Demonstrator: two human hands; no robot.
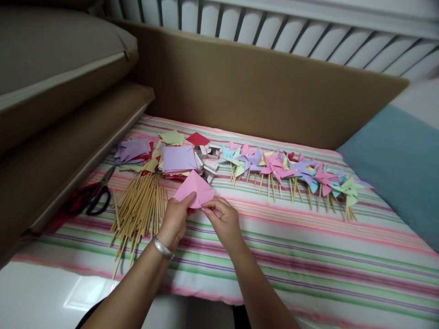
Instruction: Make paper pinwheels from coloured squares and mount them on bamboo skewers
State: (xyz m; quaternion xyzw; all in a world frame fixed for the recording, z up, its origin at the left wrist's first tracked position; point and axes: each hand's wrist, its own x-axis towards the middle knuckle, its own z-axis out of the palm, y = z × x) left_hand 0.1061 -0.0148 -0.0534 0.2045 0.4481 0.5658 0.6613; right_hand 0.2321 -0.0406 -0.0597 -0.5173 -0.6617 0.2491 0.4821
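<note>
My left hand (pixel 175 218) and my right hand (pixel 223 220) both pinch the near edge of a folded pink paper square (pixel 194 188), held just above a striped cloth (pixel 295 246). A silver bracelet (pixel 162 248) circles my left wrist. A heap of wooden sticks (pixel 139 208) lies just left of my left hand. Behind the pink paper sits a stack of coloured paper squares (pixel 176 158) with a purple one on top.
A row of finished paper pinwheels (pixel 291 173) on sticks runs along the cloth to the right. Red-and-black scissors (pixel 92 196) lie at the far left. Small white boxes (pixel 210 160) sit behind the paper. A brown board (pixel 260 87) stands behind, and a blue cushion (pixel 398 169) lies at right.
</note>
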